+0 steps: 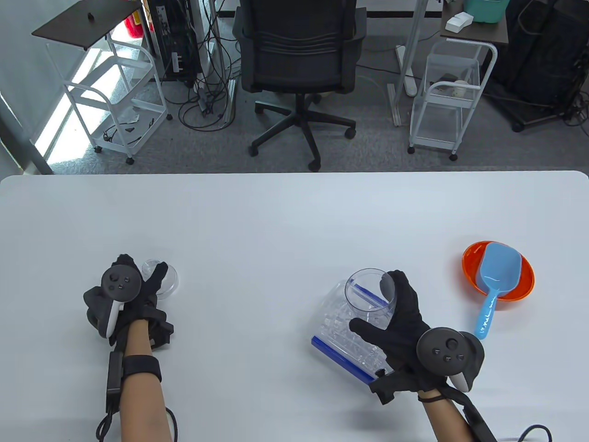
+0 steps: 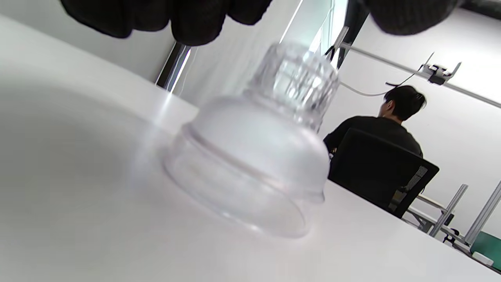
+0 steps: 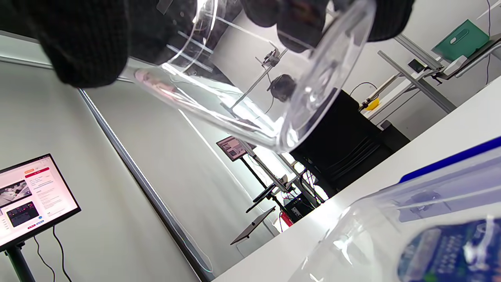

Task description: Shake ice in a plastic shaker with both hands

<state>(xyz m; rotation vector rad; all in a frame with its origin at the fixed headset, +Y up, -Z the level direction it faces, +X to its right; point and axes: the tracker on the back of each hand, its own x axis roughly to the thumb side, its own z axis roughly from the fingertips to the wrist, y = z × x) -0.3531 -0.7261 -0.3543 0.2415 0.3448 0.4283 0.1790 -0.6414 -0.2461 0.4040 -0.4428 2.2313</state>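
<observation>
The left hand (image 1: pixel 126 294) hovered over the shaker lid (image 2: pixel 254 145) on the table, fingers above it; whether they gripped it I could not tell. The right hand (image 1: pixel 398 322) held the clear cup (image 1: pixel 370 292) lifted over the ice bag (image 1: pixel 343 334). The cup looked empty, so filling, capping and shaking remained. Beyond that grip sat a blue scoop (image 1: pixel 497 285) in an orange bowl (image 1: pixel 471 264).

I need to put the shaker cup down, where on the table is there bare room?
Bare: the wide stretch between the lid at the left hand and the ice bag, and the table's far half. Crowded: the right, where bag, cup, right hand, orange bowl and blue scoop cluster.
</observation>
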